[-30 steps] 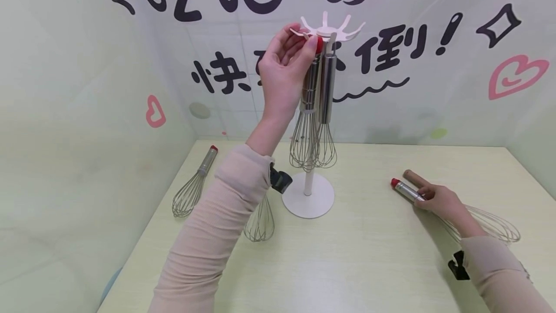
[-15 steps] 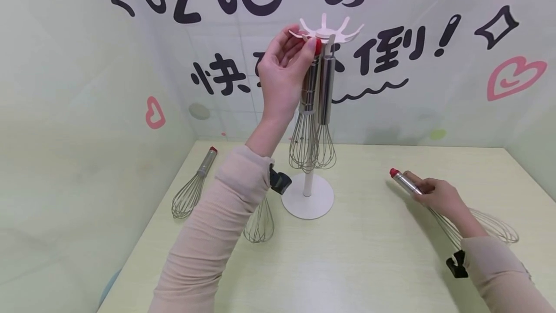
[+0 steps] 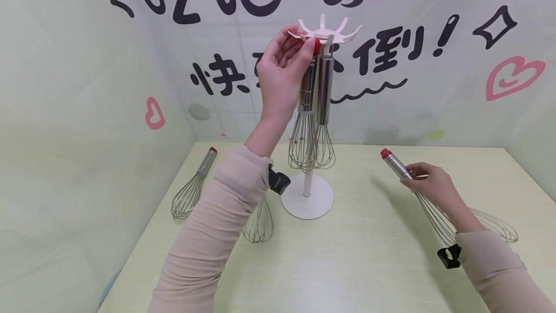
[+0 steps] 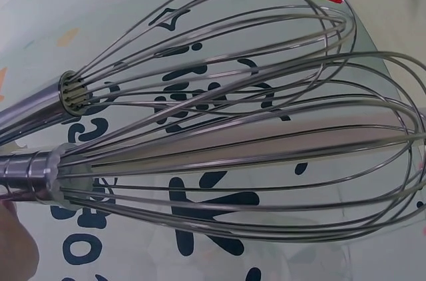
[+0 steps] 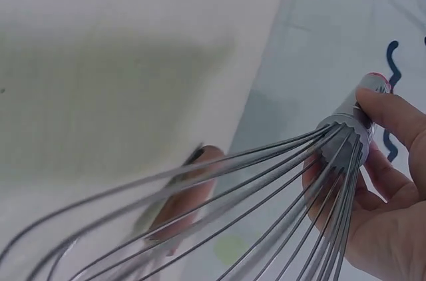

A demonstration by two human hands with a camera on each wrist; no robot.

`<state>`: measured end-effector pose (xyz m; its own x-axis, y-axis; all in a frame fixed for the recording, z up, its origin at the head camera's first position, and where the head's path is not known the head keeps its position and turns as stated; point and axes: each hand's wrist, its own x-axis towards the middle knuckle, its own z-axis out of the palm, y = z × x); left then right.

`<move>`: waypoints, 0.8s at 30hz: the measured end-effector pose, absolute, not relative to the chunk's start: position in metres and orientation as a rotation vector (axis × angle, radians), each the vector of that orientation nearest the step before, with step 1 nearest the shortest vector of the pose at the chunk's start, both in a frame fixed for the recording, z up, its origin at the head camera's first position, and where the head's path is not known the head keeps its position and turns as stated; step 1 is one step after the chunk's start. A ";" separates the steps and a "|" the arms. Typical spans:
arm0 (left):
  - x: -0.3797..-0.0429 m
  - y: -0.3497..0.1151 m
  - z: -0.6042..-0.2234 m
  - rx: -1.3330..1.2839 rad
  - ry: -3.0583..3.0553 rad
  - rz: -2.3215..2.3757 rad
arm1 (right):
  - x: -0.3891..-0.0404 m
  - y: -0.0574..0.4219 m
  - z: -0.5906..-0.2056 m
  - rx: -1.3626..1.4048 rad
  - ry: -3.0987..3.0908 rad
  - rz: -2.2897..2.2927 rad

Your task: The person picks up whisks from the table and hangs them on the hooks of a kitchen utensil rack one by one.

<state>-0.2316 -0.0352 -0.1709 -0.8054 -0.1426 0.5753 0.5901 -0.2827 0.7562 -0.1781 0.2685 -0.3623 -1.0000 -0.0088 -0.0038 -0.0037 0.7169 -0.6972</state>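
Note:
At the top of a white hook stand (image 3: 322, 35), my left hand (image 3: 282, 74) pinches the red end of a steel whisk (image 3: 307, 92). That whisk hangs upright with wires down; the fingers hide where it meets the hook. Beside it hangs another whisk (image 3: 325, 92) with a plain steel handle. In the left wrist view, the wires of the held whisk (image 4: 246, 161) lie near those of its neighbour (image 4: 219, 48). My right hand (image 3: 432, 185) holds a red-tipped whisk (image 3: 396, 164) by its handle, tilted above the table, red end up and leftward.
A whisk with a brown handle (image 5: 190, 194) lies on the table under the right hand. Another red-tipped whisk (image 3: 197, 180) lies at the left edge. Part of one more whisk (image 3: 259, 223) shows beside the left sleeve. The stand's round base (image 3: 307, 209) sits mid-table.
My right hand has lifted its red-tipped whisk off the table, up and slightly left, away from the brown-handled whisk. The left hand stays at the hook stand.

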 end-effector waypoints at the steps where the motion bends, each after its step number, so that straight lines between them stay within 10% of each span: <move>1: -0.232 -0.035 -0.171 -0.558 -1.506 -2.125 | -0.178 0.267 -0.359 -0.006 2.907 -1.190; 24: -0.232 -0.036 -0.171 -0.558 -1.515 -2.118 | -0.175 0.242 -0.296 0.077 2.896 -1.452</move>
